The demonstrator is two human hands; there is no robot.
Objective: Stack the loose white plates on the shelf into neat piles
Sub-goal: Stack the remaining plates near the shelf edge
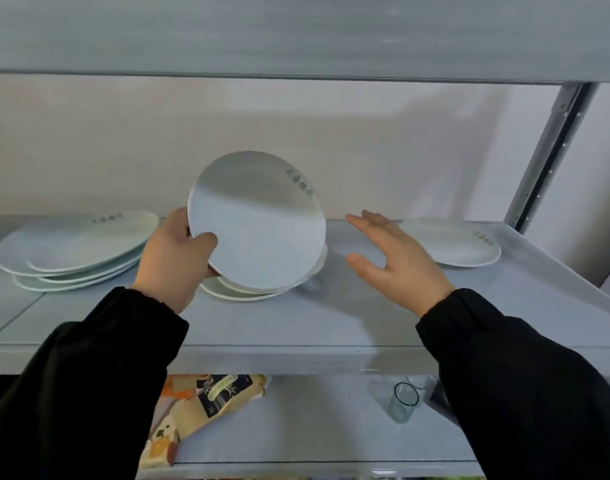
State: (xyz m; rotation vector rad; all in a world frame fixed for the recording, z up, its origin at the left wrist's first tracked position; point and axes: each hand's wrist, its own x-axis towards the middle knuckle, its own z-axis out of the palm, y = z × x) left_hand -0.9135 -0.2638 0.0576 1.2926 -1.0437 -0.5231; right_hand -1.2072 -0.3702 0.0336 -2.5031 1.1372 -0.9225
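My left hand [173,261] grips the near-left rim of a white plate [258,220], tilted up toward me above a small pile of plates [234,292] in the middle of the grey shelf [296,327]. At the left lies an untidy, fanned-out pile of white plates [71,251]. A single white plate [452,242] rests flat at the right. My right hand [397,261] hovers open between the tilted plate and the single plate, fingers spread, holding nothing.
A metal upright [553,154] stands at the shelf's right rear corner and another shelf board [296,36] runs overhead. On the shelf below lie a printed food bag [199,410] and a clear glass cup [402,403].
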